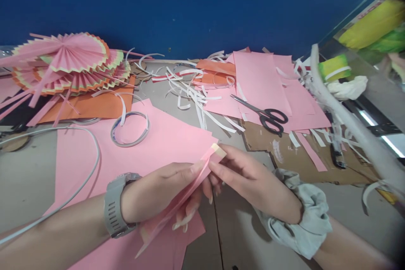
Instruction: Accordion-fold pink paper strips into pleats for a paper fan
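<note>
Both hands hold a narrow folded pink paper strip (pixel 190 190) that slants from lower left to upper right and has a pale yellow edge at its top end. My left hand (pixel 174 185), with a grey watch at the wrist, is closed round the strip, thumb on top and fingers beneath. My right hand (pixel 243 175), a pale green scrunchie at its wrist, pinches the upper end between thumb and fingers. Large pink sheets (pixel 164 130) lie under and left of the hands. A grey tape ring (pixel 147 128) rests on them.
Black-handled scissors (pixel 268 116) lie on pink sheets (pixel 256 76) at the right. Pleated paper fans (pixel 79 52) are piled at the left. White strips (pixel 190 88) are scattered behind. A white cable (pixel 96 147) crosses the left side; cardboard (pixel 291 156) and a plastic-edged bin lie right.
</note>
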